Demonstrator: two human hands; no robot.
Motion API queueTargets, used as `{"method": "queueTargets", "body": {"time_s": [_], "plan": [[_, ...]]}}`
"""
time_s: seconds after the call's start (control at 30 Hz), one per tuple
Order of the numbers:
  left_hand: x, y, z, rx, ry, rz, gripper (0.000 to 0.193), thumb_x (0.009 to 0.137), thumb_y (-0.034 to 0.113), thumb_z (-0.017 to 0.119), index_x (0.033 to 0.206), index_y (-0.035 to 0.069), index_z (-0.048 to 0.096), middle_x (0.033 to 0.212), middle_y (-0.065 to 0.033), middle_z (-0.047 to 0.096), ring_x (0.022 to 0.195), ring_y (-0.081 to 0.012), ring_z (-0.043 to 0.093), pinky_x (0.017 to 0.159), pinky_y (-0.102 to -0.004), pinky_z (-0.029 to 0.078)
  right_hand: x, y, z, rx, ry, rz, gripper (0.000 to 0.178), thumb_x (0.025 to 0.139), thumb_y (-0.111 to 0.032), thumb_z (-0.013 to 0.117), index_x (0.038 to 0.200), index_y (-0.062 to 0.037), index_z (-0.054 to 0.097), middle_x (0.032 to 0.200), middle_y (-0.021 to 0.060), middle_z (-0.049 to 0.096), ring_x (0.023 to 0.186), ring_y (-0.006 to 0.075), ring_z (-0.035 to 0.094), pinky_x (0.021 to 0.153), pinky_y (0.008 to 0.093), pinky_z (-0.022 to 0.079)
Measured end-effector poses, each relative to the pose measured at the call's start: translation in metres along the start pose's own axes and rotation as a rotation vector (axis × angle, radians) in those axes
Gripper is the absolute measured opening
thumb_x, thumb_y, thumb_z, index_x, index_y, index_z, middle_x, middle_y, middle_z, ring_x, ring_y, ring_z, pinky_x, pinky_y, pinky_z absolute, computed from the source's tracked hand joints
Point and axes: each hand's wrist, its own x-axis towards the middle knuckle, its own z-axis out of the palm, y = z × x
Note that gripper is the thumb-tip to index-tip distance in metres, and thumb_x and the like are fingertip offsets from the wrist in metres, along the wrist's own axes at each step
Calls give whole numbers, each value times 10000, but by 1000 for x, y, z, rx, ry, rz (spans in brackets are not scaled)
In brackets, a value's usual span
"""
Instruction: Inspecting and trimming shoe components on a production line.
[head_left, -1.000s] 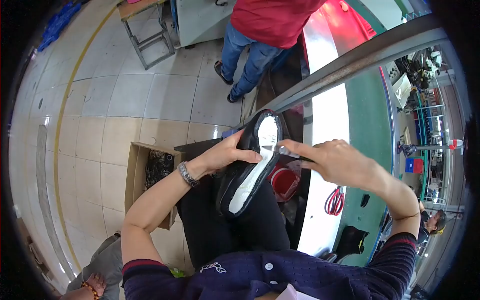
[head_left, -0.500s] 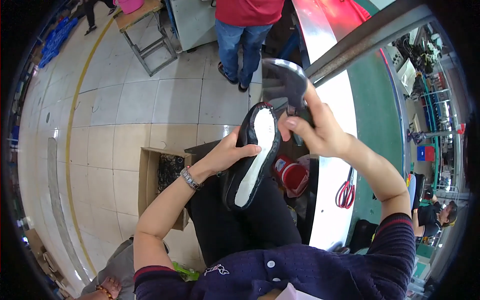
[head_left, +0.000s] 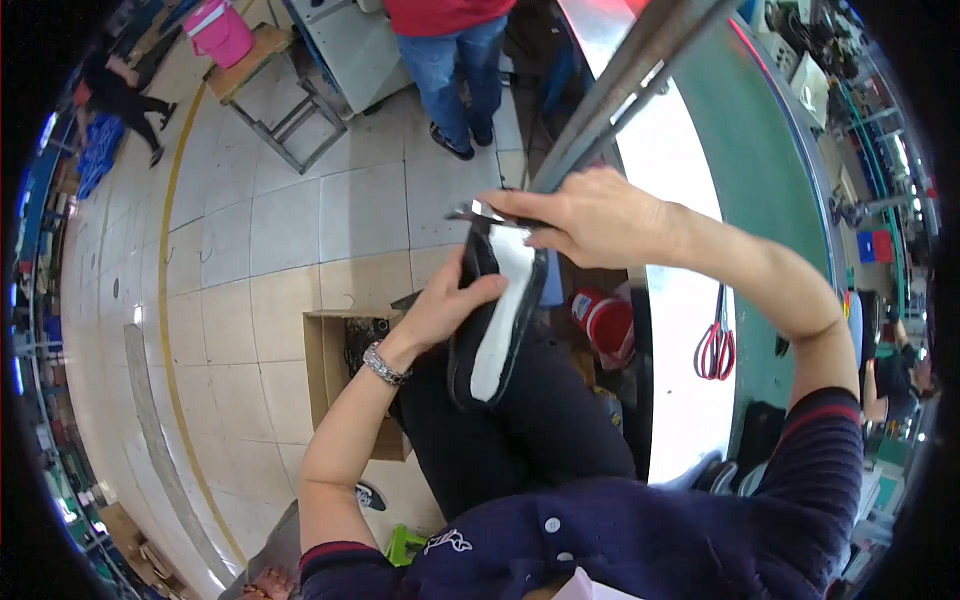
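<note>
A black shoe upper with a white insole (head_left: pixel 491 366) on its upturned underside rests over my lap, its toe pointing away from me. My left hand (head_left: pixel 440 308) grips it from the left side, the thumb lying on the edge of the white insole. My right hand (head_left: pixel 590 222) is closed around a shiny metal hand tool (head_left: pixel 478 211), whose head meets the toe edge of the shoe. The rest of the tool is hidden by my fingers, so its exact kind does not show.
Beside my right arm runs a long workbench (head_left: pixel 690 300) with red-handled scissors (head_left: pixel 716 352) on it. A metal post (head_left: pixel 640 75) slants over it. A cardboard box (head_left: pixel 325 375) stands left of my legs, a red bucket (head_left: pixel 605 322) to their right. A person in jeans (head_left: pixel 450 85) stands ahead.
My right hand has turned over and brought the tool from above right down onto the shoe's toe. The left hand still holds the shoe. My view has shifted slightly.
</note>
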Motion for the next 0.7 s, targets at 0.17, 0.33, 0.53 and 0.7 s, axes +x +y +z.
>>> {"method": "queueTargets", "body": {"time_s": [0.17, 0.33, 0.53, 0.7], "plan": [[2, 13, 5, 26, 2, 12, 585, 890, 262, 655, 1313, -31, 378, 1200, -89, 523, 1109, -151, 485, 981, -298, 386, -20, -4, 25, 713, 584, -198, 536, 942, -237, 527, 1430, -145, 327, 781, 215, 661, 604, 304, 664, 571, 421, 532], [0, 3, -4, 174, 25, 111, 629, 904, 278, 638, 1363, -19, 326, 1257, -98, 486, 1125, -168, 479, 1005, -305, 366, -11, -13, 2, -3, 63, -33, 528, 937, -217, 533, 1423, -157, 335, 662, 136, 633, 527, 299, 628, 501, 368, 507], [-2, 12, 0, 176, 31, -26, 693, 905, 294, 647, 1398, -17, 273, 1185, -80, 531, 1095, -151, 501, 941, -282, 416, -18, -11, 45, 311, 463, -137, 587, 950, -229, 540, 1472, -218, 273, 510, 83, 517, 423, 230, 536, 423, 338, 408], [-6, -3, -9, 241, 80, 68, 704, 883, 310, 676, 1387, 0, 294, 1170, -77, 534, 1064, -151, 510, 924, -282, 424, -19, -34, 1, 21, 107, -85, 585, 922, -174, 546, 1448, -187, 290, 610, 125, 608, 486, 289, 593, 454, 350, 460]]}}
